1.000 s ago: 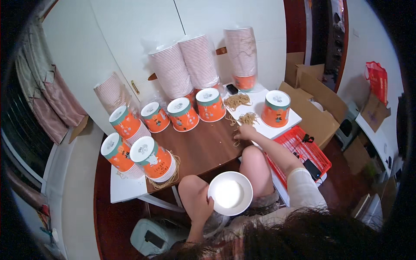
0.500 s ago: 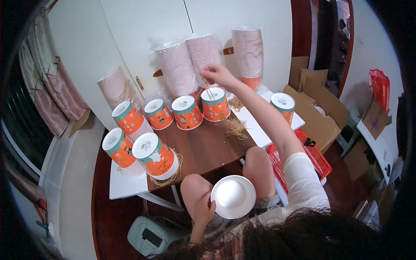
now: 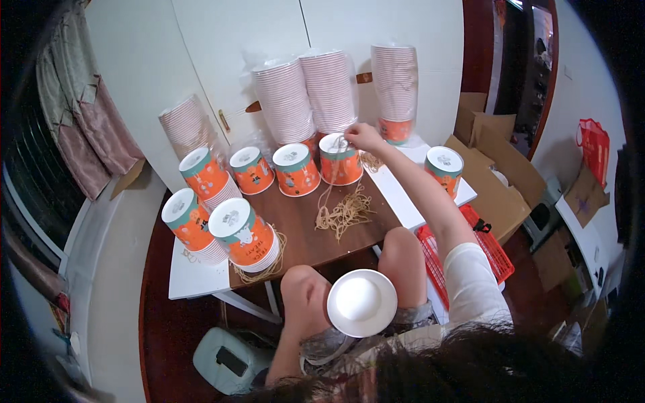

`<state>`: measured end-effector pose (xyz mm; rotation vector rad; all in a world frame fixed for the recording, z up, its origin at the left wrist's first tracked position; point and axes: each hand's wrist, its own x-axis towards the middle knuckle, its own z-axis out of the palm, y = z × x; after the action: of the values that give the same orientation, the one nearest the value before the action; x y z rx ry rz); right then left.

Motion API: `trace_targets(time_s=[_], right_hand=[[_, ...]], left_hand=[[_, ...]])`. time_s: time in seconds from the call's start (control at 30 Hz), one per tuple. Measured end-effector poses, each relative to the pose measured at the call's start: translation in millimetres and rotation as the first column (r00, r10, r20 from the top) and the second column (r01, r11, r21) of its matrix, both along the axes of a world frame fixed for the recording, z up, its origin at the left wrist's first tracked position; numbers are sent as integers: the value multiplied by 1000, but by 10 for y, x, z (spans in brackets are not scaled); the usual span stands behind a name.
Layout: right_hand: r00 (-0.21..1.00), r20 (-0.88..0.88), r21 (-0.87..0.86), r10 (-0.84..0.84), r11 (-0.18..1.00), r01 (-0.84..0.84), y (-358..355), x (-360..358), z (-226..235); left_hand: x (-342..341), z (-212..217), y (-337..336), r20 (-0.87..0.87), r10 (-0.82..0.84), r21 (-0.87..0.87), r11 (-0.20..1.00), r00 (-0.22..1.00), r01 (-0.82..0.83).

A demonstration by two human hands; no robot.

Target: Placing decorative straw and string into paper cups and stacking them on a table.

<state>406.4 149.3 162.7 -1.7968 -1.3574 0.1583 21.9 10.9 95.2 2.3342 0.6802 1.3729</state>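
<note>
My right hand (image 3: 365, 138) is closed in a pinch beside the top of an upside-down orange-and-green paper tub (image 3: 341, 164). Thin tan strands hang from its fingers and run down to a loose tangle of tan strands (image 3: 346, 211) on the brown tabletop (image 3: 295, 228). Between my thighs rests a white paper tub (image 3: 363, 303), its open mouth facing up. My left forearm (image 3: 285, 356) comes up beside my left leg, left of that tub. The fingers of my left hand cannot be made out against the leg.
Orange paper tubs, some stacked, stand upside down at the left (image 3: 245, 232) and along the back. Tall plastic-wrapped tub stacks (image 3: 285, 101) rise behind them. A red basket (image 3: 494, 245) and open cardboard boxes (image 3: 504, 168) sit at the right, a pale green stool (image 3: 225, 363) below left.
My right hand has come down and to the right, and the strands now trail from it. The tangle lies farther left and nearer. My left hand has left the rim of the white tub.
</note>
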Motion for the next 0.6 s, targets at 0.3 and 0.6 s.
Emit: trace_targets(time_s=[0.3, 0.6], right_hand=[[684, 486, -604, 544, 775, -188, -21, -195, -1245], [724, 599, -593, 343, 797, 113, -278, 36, -1541]], left_hand=[[1088, -775, 1657, -525, -119, -204, 979, 843, 12], [1533, -817, 2262, -593, 124, -277, 896, 796, -346]])
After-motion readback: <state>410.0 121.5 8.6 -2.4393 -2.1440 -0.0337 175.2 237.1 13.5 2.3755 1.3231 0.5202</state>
